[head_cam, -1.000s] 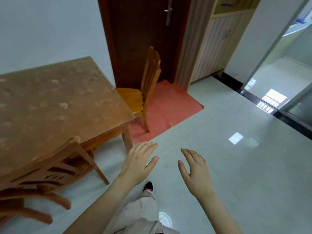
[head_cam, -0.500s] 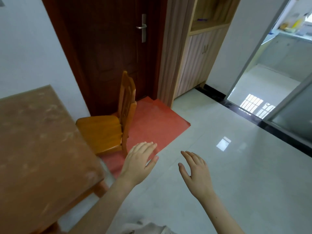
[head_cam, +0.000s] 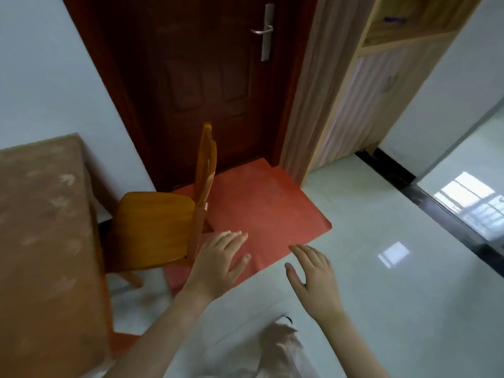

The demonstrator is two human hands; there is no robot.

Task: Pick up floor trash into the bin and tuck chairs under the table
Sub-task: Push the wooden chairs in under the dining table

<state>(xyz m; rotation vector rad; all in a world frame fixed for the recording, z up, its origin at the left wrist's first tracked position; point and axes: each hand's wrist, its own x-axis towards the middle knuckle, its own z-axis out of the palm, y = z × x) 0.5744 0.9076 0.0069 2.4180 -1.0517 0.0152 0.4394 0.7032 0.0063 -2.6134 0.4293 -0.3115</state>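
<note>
An orange wooden chair (head_cam: 155, 227) stands at the end of the brown table (head_cam: 46, 241), seat facing the table, its backrest upright toward the door. The seat is beside the table's edge, not under it. My left hand (head_cam: 221, 264) hovers open just right of the chair's back post, apart from it. Further right, my right hand (head_cam: 313, 279) is open over the floor, fingers spread, holding nothing. No trash or bin is in view.
A red mat (head_cam: 261, 214) lies before a dark brown door (head_cam: 207, 77). A wooden cabinet (head_cam: 362, 85) stands to the right. White glossy tiles (head_cam: 395, 296) spread right to a black threshold strip (head_cam: 425, 195). My trouser leg (head_cam: 283, 347) shows at the bottom.
The view has moved forward and toward the door: the chair and mat are larger and nearer. Both hands stay open, now close to the chair's back.
</note>
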